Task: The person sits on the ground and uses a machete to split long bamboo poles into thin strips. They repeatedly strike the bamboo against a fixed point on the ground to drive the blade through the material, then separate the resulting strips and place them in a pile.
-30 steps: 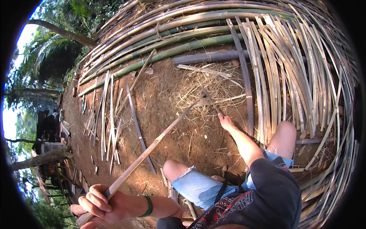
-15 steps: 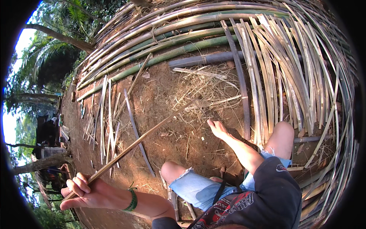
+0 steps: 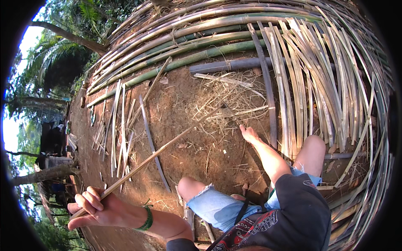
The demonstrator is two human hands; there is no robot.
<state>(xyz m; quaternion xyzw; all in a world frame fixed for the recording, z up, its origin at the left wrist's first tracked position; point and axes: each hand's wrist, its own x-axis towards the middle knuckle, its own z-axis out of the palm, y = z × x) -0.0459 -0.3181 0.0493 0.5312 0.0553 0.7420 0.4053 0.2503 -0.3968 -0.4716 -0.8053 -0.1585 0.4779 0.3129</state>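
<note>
On bare brown earth (image 3: pixel 184 167) beneath tropical trees, a person in a dark shirt (image 3: pixel 293 213) and frayed denim shorts (image 3: pixel 217 207) works on a long, slender bamboo strip (image 3: pixel 159 152), which slants across the ground from the lower left to the edge of a tangle of pale shavings (image 3: pixel 249 96). The left grip (image 3: pixel 111 211), wearing a braided green wristband (image 3: pixel 148 218), closes its curled fingers around the near end of the strip, the thumb stretched out below. The right grip (image 3: pixel 250 134) reaches forward just beside the strip's far end, at the lower edge of the shavings; it is too small in view to tell what it holds or how tightly. Beyond the shavings, a green bamboo pole (image 3: pixel 190 61) lies with other long poles bending along the top, while a dense row of split bamboo strips (image 3: pixel 299 83) fans out to the right, near one bare knee. Left of the shavings, well apart, a dark strip (image 3: pixel 149 136) and scattered pale slats (image 3: pixel 114 129) lie on the soil
</note>
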